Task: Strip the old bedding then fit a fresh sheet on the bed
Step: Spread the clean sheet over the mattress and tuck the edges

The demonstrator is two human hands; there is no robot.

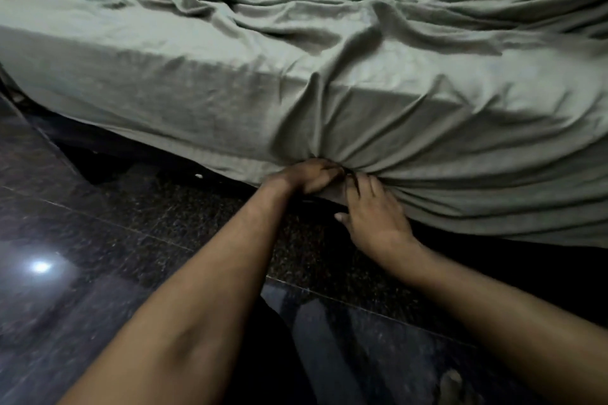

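Fingers first, though we take them by way of the largest thing they act on: the bed (98, 82) fills the upper view, its mattress side facing us, and the green sheet (362, 102) lies over the top and hangs down that side; the cloth is rumpled across the top, bunched in loose ridges toward the far right, and drawn into tight radiating pleats where we hold it at the lower edge; below lies the dark polished floor (98, 240). Our left hand (306, 176) has its fingers curled round the gathered hem, gripping it at the bottom of the mattress side; our right hand (375, 214) sits just beside it, fingers fairly straight and pressed against the cloth, thumb out, and whether they pinch any fabric we cannot tell. We judge that we are working the sheet's edge at the underside of the mattress, though whether tucking or pulling free is not plain; to do it well we should keep the gather firm in the left hand, feed the cloth evenly with the right, and pull along the pleats rather than across them, so the top smooths and no corner drags loose.
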